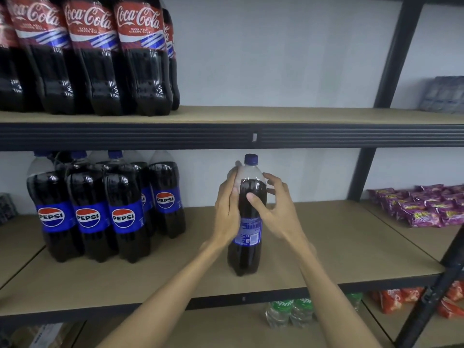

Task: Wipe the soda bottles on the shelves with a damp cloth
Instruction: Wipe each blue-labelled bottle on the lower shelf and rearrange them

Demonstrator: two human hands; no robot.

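- Left hand (226, 209): laid against the left side of a bottle (247, 252), back of the hand to the camera. Fingers run straight up along the bottle's shoulder, tips just below the cap (251, 159).
- Right hand (273, 209): thumb set on the front of the bottle above the label, fingers curled round its right side. Fingertips are blurred, so contact there cannot be told.
- Both forearms reach in from the bottom edge, one on either side of the bottle.
- Bottle: dark soda, blue cap, blue label with its printed back panel turned to the camera. Stands upright on the middle shelf (150, 280), near the front edge, well apart from the other stock.
- Pepsi bottles (88, 217): a tight cluster at the left of the same shelf, logos facing out, with more rows behind.
- Purple snack packets (421, 209): heaped at the right, on the next bay's board beyond the upright post (391, 59).
- Upper shelf (276, 114): Coca-Cola bottles (100, 59) crowded at the left, red labels forward. A plastic-wrapped pack (442, 94) sits at the far right, its contents too blurred to tell.
- Lower shelf: green-labelled bottles (288, 312) show just under the middle shelf's edge, with orange snack packets (396, 300) to their right.
- Pale wall (276, 46) behind the racking.
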